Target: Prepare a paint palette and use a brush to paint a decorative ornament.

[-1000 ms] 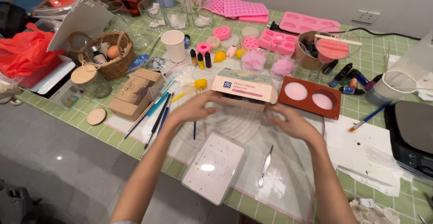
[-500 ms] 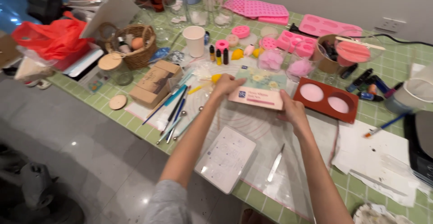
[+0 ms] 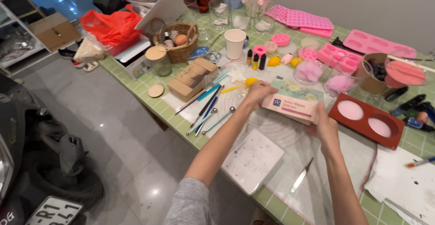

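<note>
Left hand (image 3: 259, 92) and right hand (image 3: 324, 126) both closed on flat pastel box (image 3: 294, 100), one at each end; long axis from 10 to 4 o'clock, held above translucent mat (image 3: 290, 161). Label side up: floral print, small dark square. Red two-well mould (image 3: 369, 120) at 3 o'clock; brown cardboard box (image 3: 192, 78) at 9.

Bright, even indoor light is falling from overhead, casting only soft shadows on the worktop (image 3: 136, 85). Glare is spotting the floor tiles (image 3: 152, 191). Wide-angle distortion is bending the edges; distant corners are looking slightly soft.
</note>
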